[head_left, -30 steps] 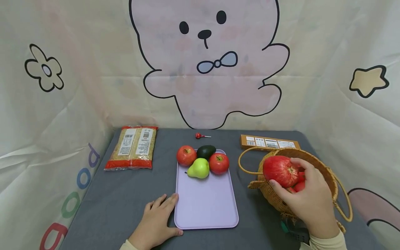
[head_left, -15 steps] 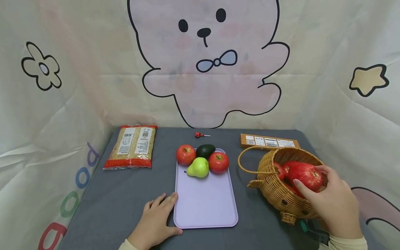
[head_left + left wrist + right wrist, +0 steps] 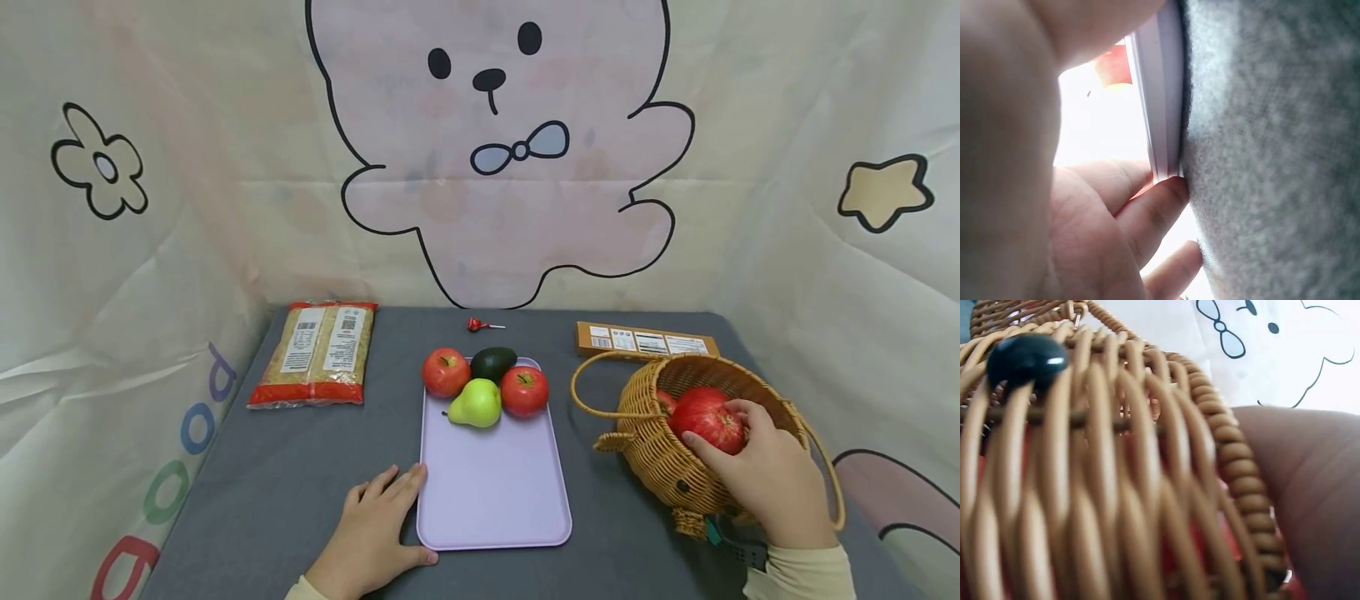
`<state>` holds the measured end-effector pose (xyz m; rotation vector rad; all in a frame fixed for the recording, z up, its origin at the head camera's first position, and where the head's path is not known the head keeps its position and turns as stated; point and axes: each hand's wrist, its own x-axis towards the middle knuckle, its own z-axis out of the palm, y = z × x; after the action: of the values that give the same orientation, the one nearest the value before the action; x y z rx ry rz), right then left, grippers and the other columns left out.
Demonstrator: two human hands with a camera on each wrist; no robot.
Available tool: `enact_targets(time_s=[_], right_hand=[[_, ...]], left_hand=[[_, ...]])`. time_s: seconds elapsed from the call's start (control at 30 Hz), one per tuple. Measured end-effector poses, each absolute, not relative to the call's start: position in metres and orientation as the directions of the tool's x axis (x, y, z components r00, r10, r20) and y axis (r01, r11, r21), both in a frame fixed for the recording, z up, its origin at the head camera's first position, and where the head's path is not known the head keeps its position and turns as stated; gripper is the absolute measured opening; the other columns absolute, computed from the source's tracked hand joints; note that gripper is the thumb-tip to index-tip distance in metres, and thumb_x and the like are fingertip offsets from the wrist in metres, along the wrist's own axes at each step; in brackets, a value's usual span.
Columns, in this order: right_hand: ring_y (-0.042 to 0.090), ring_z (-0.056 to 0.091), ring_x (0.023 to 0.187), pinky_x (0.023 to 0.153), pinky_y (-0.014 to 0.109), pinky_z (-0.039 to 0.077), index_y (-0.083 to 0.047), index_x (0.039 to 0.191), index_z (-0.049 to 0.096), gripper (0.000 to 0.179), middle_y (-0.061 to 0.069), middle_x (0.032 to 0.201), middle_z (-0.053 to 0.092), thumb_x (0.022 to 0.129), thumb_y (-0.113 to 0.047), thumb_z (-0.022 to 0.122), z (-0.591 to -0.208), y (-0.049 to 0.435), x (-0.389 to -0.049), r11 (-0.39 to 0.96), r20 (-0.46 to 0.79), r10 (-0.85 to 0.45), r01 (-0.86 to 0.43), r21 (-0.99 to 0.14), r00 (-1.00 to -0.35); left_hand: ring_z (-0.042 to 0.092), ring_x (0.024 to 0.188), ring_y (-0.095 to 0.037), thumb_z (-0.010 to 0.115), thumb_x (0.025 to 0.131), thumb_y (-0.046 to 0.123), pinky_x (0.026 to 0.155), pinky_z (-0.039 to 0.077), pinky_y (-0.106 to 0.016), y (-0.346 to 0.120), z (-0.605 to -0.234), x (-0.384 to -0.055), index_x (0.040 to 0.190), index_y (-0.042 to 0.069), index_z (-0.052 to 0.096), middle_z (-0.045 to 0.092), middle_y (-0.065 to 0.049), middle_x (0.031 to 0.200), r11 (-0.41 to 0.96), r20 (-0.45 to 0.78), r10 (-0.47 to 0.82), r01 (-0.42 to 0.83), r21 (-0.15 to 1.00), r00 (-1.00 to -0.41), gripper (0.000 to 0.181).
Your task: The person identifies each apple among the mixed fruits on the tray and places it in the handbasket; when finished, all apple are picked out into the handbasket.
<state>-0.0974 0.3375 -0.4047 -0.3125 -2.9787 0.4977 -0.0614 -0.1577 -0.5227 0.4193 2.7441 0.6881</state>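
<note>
My right hand (image 3: 780,479) reaches into the wicker basket (image 3: 652,458) at the right and holds a large streaked red fruit (image 3: 708,419), thumb at its near side and fingers at its far right. Its exact kind is hard to tell. Another red fruit (image 3: 666,402) shows behind it. In the right wrist view the basket weave (image 3: 1104,469) covers most of the hand's work. My left hand (image 3: 372,529) rests with extended fingers against the left edge of the lilac tray (image 3: 493,492), thumb by its near corner. In the left wrist view fingertips (image 3: 1172,190) touch the tray's rim.
On the tray's far end lie two red apples (image 3: 447,372), a green pear (image 3: 477,403) and an avocado (image 3: 493,364). Farther back are a lollipop (image 3: 480,324) and a long cardboard box (image 3: 645,340). A bag of grain (image 3: 318,354) lies at the left.
The red fruit, held in my right hand, moved right and down from the basket's left rim into the basket, then slightly back left. My left hand stayed against the tray.
</note>
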Motion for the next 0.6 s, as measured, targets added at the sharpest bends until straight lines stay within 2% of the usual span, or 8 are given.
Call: enact_targets(time_s=[0.37, 0.53, 0.6], right_hand=[[0.043, 0.069, 0.087, 0.062, 0.055, 0.057, 0.012, 0.145, 0.041, 0.100, 0.038, 0.116, 0.066, 0.096, -0.072, 0.062, -0.406, 0.345, -0.105, 0.930, -0.071, 0.147, 0.163, -0.331, -0.987], [0.057, 0.059, 0.109, 0.073, 0.069, 0.056, 0.013, 0.147, 0.044, 0.094, 0.043, 0.135, 0.047, 0.101, -0.068, 0.058, -0.402, 0.347, -0.108, 0.937, -0.085, 0.112, 0.134, -0.323, -0.990], [0.062, 0.053, 0.115, 0.075, 0.073, 0.054, 0.012, 0.148, 0.044, 0.092, 0.044, 0.138, 0.041, 0.102, -0.067, 0.057, -0.401, 0.348, -0.107, 0.937, -0.086, 0.117, 0.138, -0.320, -0.989]], left_hand=[[0.036, 0.151, -0.045, 0.091, 0.070, 0.068, 0.110, 0.024, -0.077, -0.157, -0.523, -0.063, 0.163, 0.012, 0.046, 0.049, -0.006, 0.162, 0.852, -0.221, 0.332, 0.191, 0.488, -0.917, 0.118], [0.036, 0.150, -0.045, 0.091, 0.070, 0.068, 0.109, 0.024, -0.077, -0.157, -0.523, -0.063, 0.163, 0.012, 0.046, 0.050, -0.006, 0.162, 0.851, -0.218, 0.334, 0.194, 0.487, -0.917, 0.117], [0.036, 0.150, -0.045, 0.091, 0.070, 0.068, 0.109, 0.025, -0.077, -0.157, -0.523, -0.063, 0.163, 0.012, 0.046, 0.050, -0.006, 0.162, 0.851, -0.216, 0.336, 0.197, 0.486, -0.917, 0.117]])
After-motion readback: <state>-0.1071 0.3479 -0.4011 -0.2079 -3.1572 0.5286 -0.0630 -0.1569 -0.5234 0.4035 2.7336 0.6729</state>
